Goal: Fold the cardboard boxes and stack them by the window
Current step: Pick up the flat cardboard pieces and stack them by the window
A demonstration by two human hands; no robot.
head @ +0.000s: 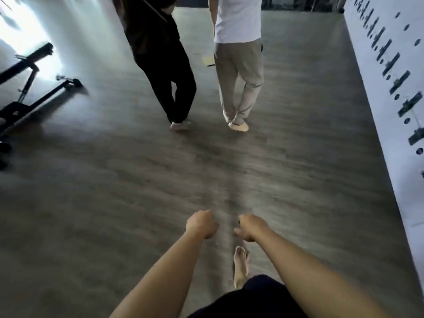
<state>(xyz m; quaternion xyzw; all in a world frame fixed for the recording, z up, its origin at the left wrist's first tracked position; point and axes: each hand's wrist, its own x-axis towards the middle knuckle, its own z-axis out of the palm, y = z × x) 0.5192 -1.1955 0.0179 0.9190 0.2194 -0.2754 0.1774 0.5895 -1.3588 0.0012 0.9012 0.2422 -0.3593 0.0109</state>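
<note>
- Dark shorts (pixel 257 299) and both forearms are filling the bottom edge nearest me, arms reaching forward and down as I am walking
- Just ahead, I am curling my left hand (pixel 202 224) into a loose fist that is holding nothing
- Beside it, apart, my right hand (pixel 250 227) is curling too, thumb poking out; a small dark speck at its top edge is too blurred to name, so whether it is pinching anything I cannot tell
- Below them my bare foot (pixel 241 265) is stepping on the grey floor (pixel 114 203), likely heading for more cardboard
- Further on, two people (pixel 238 65) are walking away, backs to me
- Between them, a flat tan piece (pixel 208 60) is lying on the floor, possibly a box, well apart from me
- Far left, a black bench frame (pixel 29 88) is standing by the bright window glare (pixel 20 31), where the stack should be going; no stack is showing
</note>
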